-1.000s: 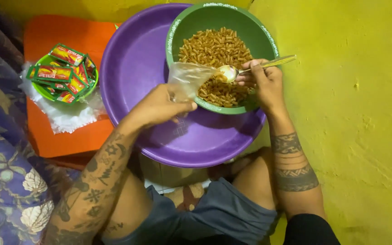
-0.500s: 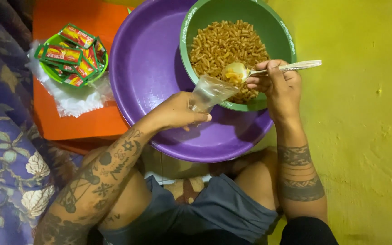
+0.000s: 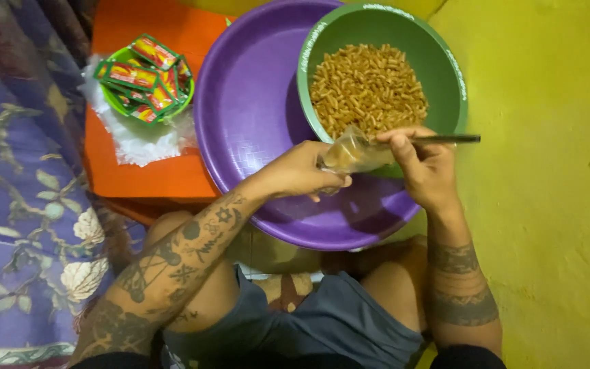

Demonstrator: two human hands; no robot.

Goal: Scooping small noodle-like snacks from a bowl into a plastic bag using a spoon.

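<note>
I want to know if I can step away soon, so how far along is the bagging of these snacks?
Nothing looks finished: no filled bags show anywhere. In hand, the left hand holds a small clear bag partly filled, while the right hand holds a spoon at its mouth. Left to do: the green bowl is well stocked with fried snack pieces, and the sachets lie untouched in their dish.

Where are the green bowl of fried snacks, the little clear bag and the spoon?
green bowl (image 3: 445,75): head view, inner right wall.
clear bag (image 3: 353,156): head view, middle of the plastic.
spoon (image 3: 455,139): head view, handle end.
</note>
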